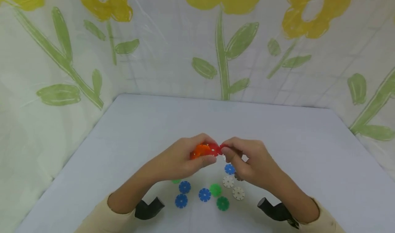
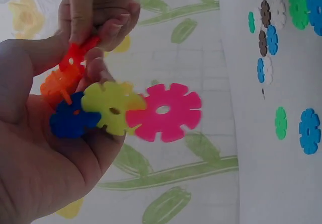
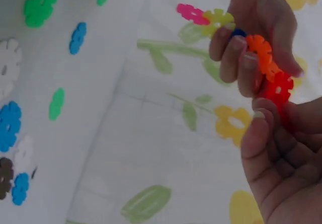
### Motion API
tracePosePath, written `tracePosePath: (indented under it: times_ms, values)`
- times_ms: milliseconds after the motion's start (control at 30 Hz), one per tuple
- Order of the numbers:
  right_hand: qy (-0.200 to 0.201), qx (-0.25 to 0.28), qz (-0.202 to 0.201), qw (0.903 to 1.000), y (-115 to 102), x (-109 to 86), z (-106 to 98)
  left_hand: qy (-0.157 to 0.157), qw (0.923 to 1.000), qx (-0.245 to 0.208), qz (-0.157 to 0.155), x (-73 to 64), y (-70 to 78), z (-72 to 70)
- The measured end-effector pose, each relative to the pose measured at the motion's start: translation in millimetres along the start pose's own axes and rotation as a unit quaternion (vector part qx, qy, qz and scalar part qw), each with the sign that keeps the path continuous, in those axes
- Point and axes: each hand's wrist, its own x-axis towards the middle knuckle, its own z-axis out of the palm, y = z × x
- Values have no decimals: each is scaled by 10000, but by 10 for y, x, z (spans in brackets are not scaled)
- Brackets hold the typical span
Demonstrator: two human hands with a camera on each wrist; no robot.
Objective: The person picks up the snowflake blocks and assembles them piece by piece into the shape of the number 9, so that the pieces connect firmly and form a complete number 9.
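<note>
Together, both hands on a chain of plain slotted discs.

Head cam: fwd & down over white counter, mid-dist. Wrist cams: close, tipped sideways, L by left hand, R by right hand; all 3 share linked red-and-orange notched plastic discs.

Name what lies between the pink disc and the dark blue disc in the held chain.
A yellow disc lies between the pink disc and the dark blue disc; the left wrist view shows this.
</note>
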Motion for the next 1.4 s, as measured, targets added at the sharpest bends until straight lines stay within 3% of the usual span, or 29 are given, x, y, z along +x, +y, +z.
tracePosePath:
  times_ms: [200,300,400,533,600,633,700,900,1233,1333,1400]
  values:
    - [-994,-709,16,9925,-11,3,-187,100,9999,42,-97,-22,34,-89]
    - [-1327,-1453,357,9798,88,-13,-207,286,9993,-100,-226,-21,25,-100]
    - [-2081,-2143,1193,9469,230,-39,-146,517,9976,-258,-380,-11,1,-79]
    - [-3393,-2317,2590,8741,387,-89,-23,754,9948,-414,-542,-13,-17,-34]
    - [-3719,-2247,2942,8513,432,-121,17,843,9939,-468,-544,-11,-19,-20]
    - [-3787,-2202,3038,8461,448,-135,32,889,9934,-501,-523,-10,-16,-17]
    - [-3859,-2173,3060,8427,467,-152,47,977,9925,-519,-513,-6,-12,-15]
    - [-3892,-2076,2978,8466,506,-171,48,1234,9892,-363,-700,0,13,-13]
    - [-3862,-1916,3078,8482,494,-177,45,1346,9879,-168,-750,9,24,4]
    - [-3891,-1616,2977,8567,484,-153,-22,1406,9874,-240,-681,12,25,4]
    - [-3769,-1227,2773,8752,463,-121,-102,1470,9870,-306,-572,14,23,4]
